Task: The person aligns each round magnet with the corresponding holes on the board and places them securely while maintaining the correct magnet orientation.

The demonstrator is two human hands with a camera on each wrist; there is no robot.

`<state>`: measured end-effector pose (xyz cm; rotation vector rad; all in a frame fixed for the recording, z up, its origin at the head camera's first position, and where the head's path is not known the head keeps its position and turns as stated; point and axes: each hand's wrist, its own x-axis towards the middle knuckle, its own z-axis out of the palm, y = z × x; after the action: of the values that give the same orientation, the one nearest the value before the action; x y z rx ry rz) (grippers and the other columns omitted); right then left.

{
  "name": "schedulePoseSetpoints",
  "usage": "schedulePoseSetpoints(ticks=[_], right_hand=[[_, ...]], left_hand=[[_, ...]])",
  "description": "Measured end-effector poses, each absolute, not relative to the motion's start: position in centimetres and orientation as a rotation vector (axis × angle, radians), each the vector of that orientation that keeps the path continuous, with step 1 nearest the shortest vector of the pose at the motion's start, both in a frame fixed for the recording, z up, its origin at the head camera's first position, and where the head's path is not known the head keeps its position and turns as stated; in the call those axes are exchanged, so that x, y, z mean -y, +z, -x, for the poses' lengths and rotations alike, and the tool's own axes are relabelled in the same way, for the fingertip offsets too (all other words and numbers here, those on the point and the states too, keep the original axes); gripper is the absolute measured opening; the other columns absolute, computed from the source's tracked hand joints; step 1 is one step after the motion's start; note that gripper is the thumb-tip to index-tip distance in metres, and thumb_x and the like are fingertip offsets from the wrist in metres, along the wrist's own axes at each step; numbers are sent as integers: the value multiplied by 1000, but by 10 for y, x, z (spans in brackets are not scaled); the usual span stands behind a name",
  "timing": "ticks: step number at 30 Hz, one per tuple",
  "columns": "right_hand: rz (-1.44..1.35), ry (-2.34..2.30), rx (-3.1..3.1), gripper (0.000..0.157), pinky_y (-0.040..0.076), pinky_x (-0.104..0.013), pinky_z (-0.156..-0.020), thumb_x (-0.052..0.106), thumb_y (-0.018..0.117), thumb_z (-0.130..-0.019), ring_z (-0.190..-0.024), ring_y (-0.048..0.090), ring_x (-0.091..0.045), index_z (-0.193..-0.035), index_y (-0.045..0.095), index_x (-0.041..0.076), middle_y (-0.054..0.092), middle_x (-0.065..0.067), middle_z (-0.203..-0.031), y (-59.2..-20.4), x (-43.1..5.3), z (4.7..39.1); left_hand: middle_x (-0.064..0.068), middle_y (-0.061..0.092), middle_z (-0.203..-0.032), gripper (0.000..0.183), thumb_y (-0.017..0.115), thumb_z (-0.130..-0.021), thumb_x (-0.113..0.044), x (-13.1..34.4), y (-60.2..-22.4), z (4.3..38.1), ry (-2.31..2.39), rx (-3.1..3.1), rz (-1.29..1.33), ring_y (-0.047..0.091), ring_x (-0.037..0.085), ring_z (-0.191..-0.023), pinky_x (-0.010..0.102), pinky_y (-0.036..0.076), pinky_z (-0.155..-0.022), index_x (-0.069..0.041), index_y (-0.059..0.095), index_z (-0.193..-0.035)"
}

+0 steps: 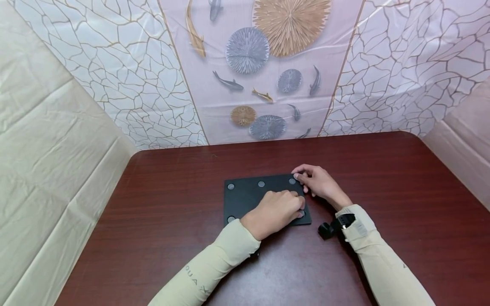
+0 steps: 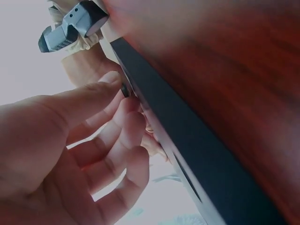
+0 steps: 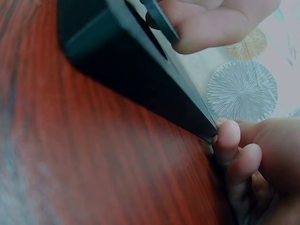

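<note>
A flat black rectangular board (image 1: 245, 199) lies on the table, with round grey discs set along its far and near edges. Reaching across its near right part, my left hand (image 1: 277, 209) pinches a small round disc (image 2: 124, 90) between thumb and fingertip. The right wrist view shows this disc (image 3: 161, 21) tilted up on edge over a round recess in the board. My right hand (image 1: 319, 182) grips the board's far right corner, thumb beside the corner disc (image 1: 292, 181) and fingers curled against the side. My left hand hides part of the near edge.
The board rests on a dark reddish wooden table (image 1: 172, 191). A patterned cloth (image 1: 245, 97) with fish and round motifs hangs behind it, and pale cloth sheets (image 1: 57, 127) flank both sides. A small black camera (image 1: 326, 230) juts from the right wrist, close over the table.
</note>
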<state>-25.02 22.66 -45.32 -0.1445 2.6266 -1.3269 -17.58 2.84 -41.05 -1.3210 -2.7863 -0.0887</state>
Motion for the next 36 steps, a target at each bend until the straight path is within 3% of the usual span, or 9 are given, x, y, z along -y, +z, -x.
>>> schedulePoseSetpoints(ticks=[20, 36], right_hand=[[142, -1346, -2601, 25, 45, -30, -44, 22, 59, -111, -50, 51, -14, -130, 68, 9, 59, -4, -69, -454, -227, 250], [138, -1336, -2602, 25, 45, -30, -45, 23, 59, -111, -48, 49, -14, -130, 68, 9, 59, -4, -68, -453, -227, 251]], left_hand=[[-4, 66, -89, 13, 76, -100, -35, -37, -415, 167, -19, 2795, 1177, 65, 14, -80, 26, 52, -54, -22, 77, -97], [-6, 71, -100, 7, 75, -101, -27, -35, -414, 171, -182, 2844, 1251, 68, 12, -90, 25, 55, -62, -22, 79, -105]])
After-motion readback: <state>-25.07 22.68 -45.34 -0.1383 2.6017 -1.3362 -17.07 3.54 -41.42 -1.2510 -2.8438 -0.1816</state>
